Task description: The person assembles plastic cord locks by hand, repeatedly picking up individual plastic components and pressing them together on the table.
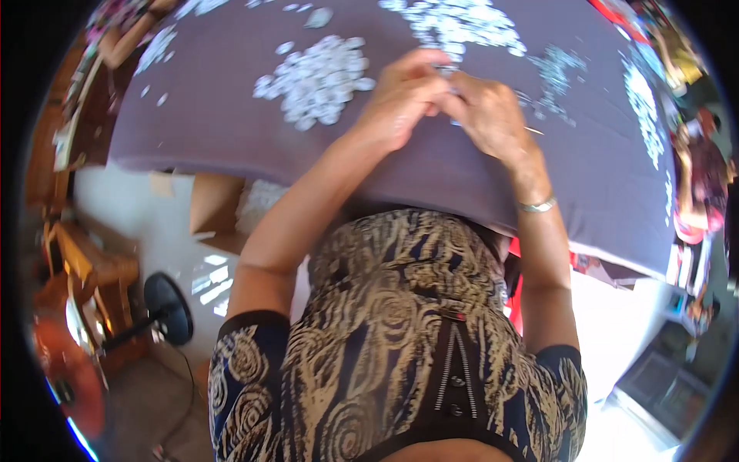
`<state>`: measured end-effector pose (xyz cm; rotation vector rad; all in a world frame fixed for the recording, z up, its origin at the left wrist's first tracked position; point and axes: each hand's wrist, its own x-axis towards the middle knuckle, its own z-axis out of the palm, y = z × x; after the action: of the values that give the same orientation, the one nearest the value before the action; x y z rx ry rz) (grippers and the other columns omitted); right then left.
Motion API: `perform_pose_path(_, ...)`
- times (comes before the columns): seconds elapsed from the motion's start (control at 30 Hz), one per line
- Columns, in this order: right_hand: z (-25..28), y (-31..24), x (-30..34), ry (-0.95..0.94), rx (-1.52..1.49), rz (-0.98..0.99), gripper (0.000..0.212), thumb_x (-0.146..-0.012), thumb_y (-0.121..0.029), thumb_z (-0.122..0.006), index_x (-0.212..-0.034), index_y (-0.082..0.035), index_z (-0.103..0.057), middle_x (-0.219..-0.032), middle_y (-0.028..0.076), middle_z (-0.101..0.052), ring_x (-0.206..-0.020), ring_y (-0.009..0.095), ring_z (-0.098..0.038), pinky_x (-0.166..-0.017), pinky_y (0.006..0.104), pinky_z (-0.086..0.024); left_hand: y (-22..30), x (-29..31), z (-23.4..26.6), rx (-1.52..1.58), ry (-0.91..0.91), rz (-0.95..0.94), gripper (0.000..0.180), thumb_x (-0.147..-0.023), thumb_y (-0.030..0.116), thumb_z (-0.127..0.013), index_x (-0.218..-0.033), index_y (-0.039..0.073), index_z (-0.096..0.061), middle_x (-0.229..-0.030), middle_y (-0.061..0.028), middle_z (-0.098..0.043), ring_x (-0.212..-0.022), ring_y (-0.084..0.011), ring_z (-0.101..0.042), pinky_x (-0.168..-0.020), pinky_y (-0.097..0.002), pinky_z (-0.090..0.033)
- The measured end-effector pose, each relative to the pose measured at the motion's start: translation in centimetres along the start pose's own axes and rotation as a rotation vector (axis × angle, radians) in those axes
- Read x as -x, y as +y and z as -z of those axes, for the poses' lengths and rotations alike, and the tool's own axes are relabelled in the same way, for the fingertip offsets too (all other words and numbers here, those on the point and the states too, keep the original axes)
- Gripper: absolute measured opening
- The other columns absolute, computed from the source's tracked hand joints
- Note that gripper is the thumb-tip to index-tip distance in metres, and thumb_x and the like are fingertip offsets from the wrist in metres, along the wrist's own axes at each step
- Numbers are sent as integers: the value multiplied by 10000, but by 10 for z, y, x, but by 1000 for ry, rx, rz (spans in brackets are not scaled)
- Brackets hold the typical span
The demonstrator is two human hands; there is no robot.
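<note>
Whatever small item sits at the meeting fingertips, above the near part of the table and between the heaps, is almost wholly covered, so its shape and colour cannot be told. The left hand (408, 96) and right hand (493, 112) come together there, fingers bent and curled inward; I cannot tell whether either one truly grips something. Judging by that posture, the item is probably tiny and light, best taken at its edges between thumb and forefinger.

Just left of the hands spreads a heap of small, flat, whitish rounded pieces (327, 81). They look thin, smooth and stiff, likely slippery against one another and easier to lift singly by the rim. Beyond the fingers lies a larger heap of shiny white pieces (473, 27); to the right, a loose scatter of tiny, pale greenish, glinting bits (556, 73), probably fiddly to pinch. A thin golden stick (533, 131) lies beside the right wrist.

All of it rests on a greyish-purple cloth-covered table (192, 123). Below its left edge stands an open brown cardboard box (212, 206). Another person's bare arm (127, 42) shows at upper left.
</note>
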<state>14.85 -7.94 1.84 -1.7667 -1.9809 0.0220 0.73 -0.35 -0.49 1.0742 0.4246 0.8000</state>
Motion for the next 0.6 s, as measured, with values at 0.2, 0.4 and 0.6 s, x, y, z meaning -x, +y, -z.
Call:
perform_pose_path(0.2, -9, 0, -2, 104, -63, 45, 426, -816, -422, -689, -895, -13, -601, -671, 145, -646, -643, 345, -653, -573, 441, -517, 1, 1, 16, -164, 42, -65, 210, -863, 41, -624, -1071, 30, -641, -779, 1, -598, -658, -68, -522, -569, -213, -416)
perform_pose_path(0.4, -15, 12, -7, 142, -274, 71, 259, -781, -181, -745, -946, -24, -623, -739, 106, -635, -639, 257, -633, -581, 358, -515, 4, 0, 17, -144, 71, -21, 117, -875, 97, -663, -979, 49, -686, -847, -15, -666, -708, -65, -581, -594, -208, -446)
perform_pose_path(0.6, -2, 18, -3, 92, -436, 15, 113, -824, -60, -716, -890, -17, -635, -672, 10, -600, -589, 48, -527, -521, 237, -451, 6, -3, 10, -132, 116, -25, 114, -867, 86, -673, -971, 49, -702, -862, -30, -676, -753, -105, -623, -616, -227, -451)
